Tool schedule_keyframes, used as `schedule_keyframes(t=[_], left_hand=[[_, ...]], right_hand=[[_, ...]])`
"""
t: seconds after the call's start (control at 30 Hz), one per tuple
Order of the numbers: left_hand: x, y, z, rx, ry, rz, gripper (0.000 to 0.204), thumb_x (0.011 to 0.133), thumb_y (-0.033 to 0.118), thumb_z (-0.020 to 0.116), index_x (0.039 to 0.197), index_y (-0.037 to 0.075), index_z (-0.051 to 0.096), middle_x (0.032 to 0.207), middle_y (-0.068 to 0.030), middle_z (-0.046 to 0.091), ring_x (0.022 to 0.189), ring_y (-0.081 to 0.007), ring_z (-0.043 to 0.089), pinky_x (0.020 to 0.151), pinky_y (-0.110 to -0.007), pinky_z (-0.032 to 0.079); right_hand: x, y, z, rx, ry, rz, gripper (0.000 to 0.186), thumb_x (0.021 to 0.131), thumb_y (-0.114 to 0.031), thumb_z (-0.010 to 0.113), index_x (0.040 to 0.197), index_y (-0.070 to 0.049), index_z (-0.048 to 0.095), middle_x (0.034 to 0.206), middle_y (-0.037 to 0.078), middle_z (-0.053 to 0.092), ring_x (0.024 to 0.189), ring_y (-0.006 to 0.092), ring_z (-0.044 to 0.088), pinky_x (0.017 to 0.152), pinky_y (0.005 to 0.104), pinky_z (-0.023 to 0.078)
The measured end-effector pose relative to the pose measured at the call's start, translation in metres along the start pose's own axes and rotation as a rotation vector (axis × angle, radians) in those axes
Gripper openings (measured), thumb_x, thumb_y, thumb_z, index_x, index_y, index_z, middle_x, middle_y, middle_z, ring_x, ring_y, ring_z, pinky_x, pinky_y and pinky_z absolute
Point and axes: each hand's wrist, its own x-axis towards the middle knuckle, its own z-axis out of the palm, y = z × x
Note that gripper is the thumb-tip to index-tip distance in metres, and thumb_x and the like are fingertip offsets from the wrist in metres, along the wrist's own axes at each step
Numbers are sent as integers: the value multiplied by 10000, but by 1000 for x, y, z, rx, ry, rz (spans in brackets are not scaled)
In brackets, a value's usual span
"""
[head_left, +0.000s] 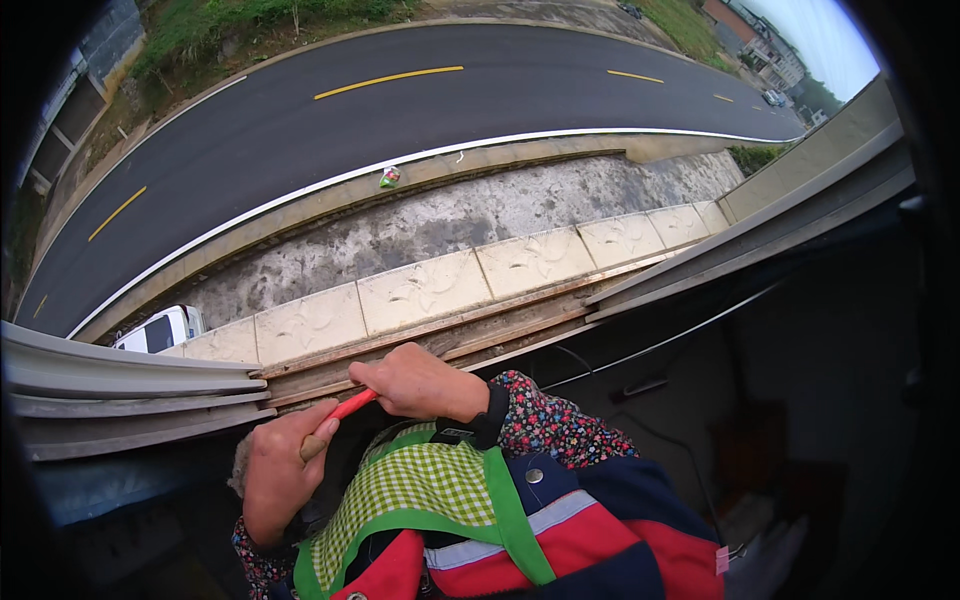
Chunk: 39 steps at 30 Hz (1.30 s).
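A slim red-orange stick [354, 403] runs slantwise between my two hands, just inside a window sill. Its lower end sits in my left hand [283, 470], which is closed round it; a rounded tan piece [318, 440] shows by those fingers, and I cannot tell whether it is part of the stick. My right hand [425, 383] is closed at the stick's upper end, knuckles over the sill track [480, 340]. Something grey and fuzzy [240, 465] shows beside the left hand, mostly hidden. What kind of tool the stick is cannot be made out.
Sliding window frames stand at left [130, 385] and right [760, 225] of the opening. Outside lie a pale tiled ledge [420, 295], a road [450, 110] and a white vehicle [165, 330] below. A green checked apron [410, 490] covers my front. The room at right is dark.
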Motion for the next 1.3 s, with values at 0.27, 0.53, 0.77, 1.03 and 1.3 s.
schedule_keyframes(t=[0.27, 0.53, 0.77, 1.03, 1.3], left_hand=[[25, -5, 17, -97, -156, -28, 230, 917, 88, 656, 1130, 14, 704, 936, -232, 694, 837, -418, 667, 707, -428, 530], [35, 1, 43, -90, -158, 61, 224, 926, 87, 660, 1122, -13, 708, 935, -253, 701, 834, -388, 696, 732, -383, 537], [0, -11, -8, -9, -54, -52, 211, 916, 58, 642, 1110, 13, 711, 858, -239, 672, 761, -394, 675, 650, -431, 506], [26, -14, 46, -159, -92, 53, 224, 938, 79, 648, 1134, -11, 710, 921, -235, 714, 759, -299, 712, 694, -335, 523], [14, -19, 16, -106, -78, -54, 213, 928, 77, 647, 1119, 15, 720, 870, -247, 692, 735, -361, 692, 659, -379, 521]], right_hand=[[-14, 8, -15, -126, 60, 192, 213, 777, -111, 639, 950, -55, 527, 589, 151, 605, 583, 389, 634, 531, 488, 489], [-34, 25, -28, -246, 88, 277, 255, 752, -100, 658, 967, -55, 529, 592, 118, 608, 581, 357, 645, 512, 465, 489], [12, 0, 17, -64, 262, -19, 240, 735, -109, 665, 919, -60, 520, 563, 130, 577, 552, 372, 622, 502, 469, 475], [-26, 24, -16, -216, 159, 126, 233, 742, -110, 664, 927, -60, 532, 559, 125, 579, 544, 355, 627, 486, 452, 478], [-9, 20, 12, -168, 272, 71, 193, 763, -96, 637, 911, -66, 518, 566, 126, 589, 553, 371, 623, 495, 466, 475]])
